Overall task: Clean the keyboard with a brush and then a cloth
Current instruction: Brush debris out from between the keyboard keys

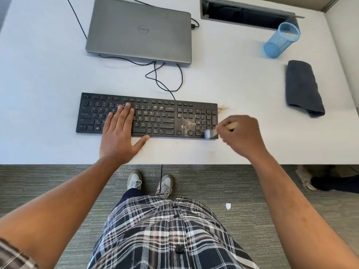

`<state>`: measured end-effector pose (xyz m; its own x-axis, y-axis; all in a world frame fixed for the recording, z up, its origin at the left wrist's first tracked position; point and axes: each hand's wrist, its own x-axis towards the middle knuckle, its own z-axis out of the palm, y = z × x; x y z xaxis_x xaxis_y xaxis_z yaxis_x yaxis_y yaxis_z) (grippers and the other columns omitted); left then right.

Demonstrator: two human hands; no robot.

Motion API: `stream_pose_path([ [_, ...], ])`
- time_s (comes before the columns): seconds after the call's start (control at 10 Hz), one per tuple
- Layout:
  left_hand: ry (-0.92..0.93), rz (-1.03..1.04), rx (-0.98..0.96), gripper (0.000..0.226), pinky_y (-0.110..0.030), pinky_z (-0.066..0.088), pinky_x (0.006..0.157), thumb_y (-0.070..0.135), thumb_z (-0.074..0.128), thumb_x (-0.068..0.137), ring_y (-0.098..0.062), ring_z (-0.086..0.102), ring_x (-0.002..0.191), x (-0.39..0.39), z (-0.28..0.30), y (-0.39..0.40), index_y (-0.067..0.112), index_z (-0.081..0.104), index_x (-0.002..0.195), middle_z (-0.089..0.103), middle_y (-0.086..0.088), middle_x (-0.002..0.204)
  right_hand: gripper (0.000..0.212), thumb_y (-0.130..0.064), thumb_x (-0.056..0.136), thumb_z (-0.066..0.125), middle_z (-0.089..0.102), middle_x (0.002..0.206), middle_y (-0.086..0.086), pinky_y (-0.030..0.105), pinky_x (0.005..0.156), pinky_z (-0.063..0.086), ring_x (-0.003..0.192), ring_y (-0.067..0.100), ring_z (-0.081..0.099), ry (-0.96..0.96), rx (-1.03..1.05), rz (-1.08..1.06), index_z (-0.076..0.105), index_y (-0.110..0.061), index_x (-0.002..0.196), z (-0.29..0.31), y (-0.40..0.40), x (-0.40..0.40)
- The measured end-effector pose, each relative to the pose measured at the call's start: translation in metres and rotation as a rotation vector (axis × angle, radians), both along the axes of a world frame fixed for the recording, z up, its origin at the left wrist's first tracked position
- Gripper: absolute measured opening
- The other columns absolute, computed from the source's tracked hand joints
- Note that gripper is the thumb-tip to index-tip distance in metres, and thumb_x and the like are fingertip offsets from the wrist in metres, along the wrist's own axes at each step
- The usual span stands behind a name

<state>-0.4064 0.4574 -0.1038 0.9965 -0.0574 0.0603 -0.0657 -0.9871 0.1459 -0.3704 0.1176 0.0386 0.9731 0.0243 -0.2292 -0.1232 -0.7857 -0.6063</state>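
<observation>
Gripped in the curled fingers of the right hand [242,135] is a brush [211,133], its blurred head laid on the near right corner of the black keyboard [155,117]. Left of the grip, brownish crumbs [187,124] are scattered over the keys; more crumbs are seen just beyond it on the white desk [48,74]. Further left, the left hand [119,133] is pressed flat, fingers straight, on the keys. Beyond the grip and to its right, a folded dark cloth [303,88] is laid, with a blue mesh cup [281,40] behind it; nothing can be made out inside.
</observation>
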Motion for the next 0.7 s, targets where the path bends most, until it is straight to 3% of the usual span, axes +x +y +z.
stream_pose_path([
  [0.1,0.003,-0.001,-0.006,0.1,-0.048,0.006,0.133,0.077,0.034,0.098,-0.023,0.004,0.164,0.001,0.001,0.0,0.006,0.019,0.167,0.008,-0.006,0.178,0.012,-0.021,0.093,0.068,0.076,0.078,-0.01,0.047,0.076,0.063,0.073,0.014,0.075,-0.092,0.119,-0.1,0.08,-0.024,0.093,-0.001,-0.006,0.017],
  [0.2,-0.001,0.004,0.0,0.1,-0.049,0.007,0.133,0.077,0.034,0.098,-0.023,0.004,0.164,0.0,0.001,0.001,0.006,0.019,0.167,0.008,-0.006,0.178,0.015,-0.017,0.097,0.065,0.078,0.088,-0.006,0.047,0.079,0.064,0.076,0.011,0.077,-0.068,0.174,-0.108,0.079,-0.022,0.102,-0.01,-0.01,0.03],
  [0.4,0.002,0.002,0.001,0.1,-0.05,0.008,0.133,0.077,0.034,0.098,-0.024,0.005,0.164,0.0,0.0,0.0,0.006,0.019,0.167,0.009,-0.006,0.178,0.018,-0.034,0.095,0.067,0.074,0.078,-0.015,0.045,0.08,0.063,0.079,0.008,0.075,-0.171,0.102,-0.11,0.081,-0.022,0.095,-0.015,-0.001,0.043],
  [0.5,-0.001,0.0,0.002,0.1,-0.05,0.009,0.133,0.076,0.034,0.098,-0.024,0.005,0.164,0.0,0.0,0.0,0.006,0.02,0.167,0.01,-0.007,0.177,0.016,-0.029,0.096,0.068,0.073,0.078,-0.008,0.036,0.08,0.06,0.076,0.011,0.072,-0.196,0.066,-0.078,0.076,-0.027,0.109,-0.018,0.002,0.043],
  [0.6,-0.002,-0.001,0.0,0.1,-0.05,0.009,0.133,0.076,0.034,0.098,-0.024,0.006,0.164,0.0,0.0,0.0,0.006,0.02,0.167,0.01,-0.007,0.177,0.013,-0.026,0.092,0.07,0.073,0.078,-0.011,0.032,0.083,0.058,0.079,0.007,0.071,-0.197,0.006,-0.093,0.079,-0.026,0.101,-0.019,0.001,0.042],
  [0.7,-0.003,-0.001,0.0,0.1,-0.05,0.008,0.133,0.076,0.034,0.098,-0.024,0.006,0.164,0.001,0.0,0.0,0.006,0.021,0.167,0.011,-0.007,0.177,0.012,-0.024,0.087,0.071,0.076,0.079,-0.013,0.028,0.08,0.057,0.079,0.004,0.071,-0.173,-0.052,-0.073,0.079,-0.025,0.079,-0.016,-0.001,0.043],
])
